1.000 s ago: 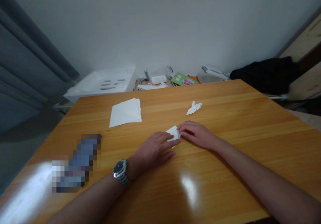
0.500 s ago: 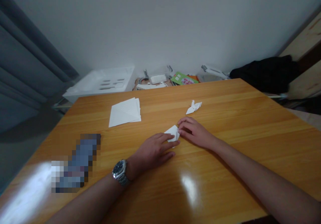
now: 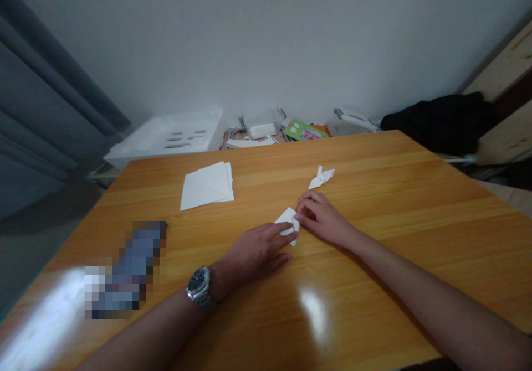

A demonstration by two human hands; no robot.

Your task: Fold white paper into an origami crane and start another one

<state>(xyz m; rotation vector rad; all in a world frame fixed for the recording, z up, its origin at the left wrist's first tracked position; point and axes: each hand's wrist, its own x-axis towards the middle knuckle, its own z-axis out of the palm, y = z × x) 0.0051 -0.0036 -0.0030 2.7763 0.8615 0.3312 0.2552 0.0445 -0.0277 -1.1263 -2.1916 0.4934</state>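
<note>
A small folded piece of white paper (image 3: 287,215) lies on the wooden table (image 3: 366,310) in front of me. Resting on its near part is my left hand (image 3: 253,252), fingers stretched out and spread, with a metal watch (image 3: 200,287) on that wrist. At the paper's right edge, my right hand (image 3: 324,219) has its thumb and fingertips curled together in a pinch on a fold. Just beyond the right hand stands a white origami bird (image 3: 321,179). My fingers cover part of the folded paper.
A stack of white paper sheets (image 3: 205,187) lies at the back left of the table. A pixelated dark object (image 3: 133,266) is nearer on the left. Behind the far edge are a white foam tray (image 3: 166,130), a green booklet (image 3: 302,130) and black cloth (image 3: 440,119).
The folded paper has shifted slightly right, and more of its lower tip shows. My right fingertips have drawn closer together at its edge. The left hand has barely moved.
</note>
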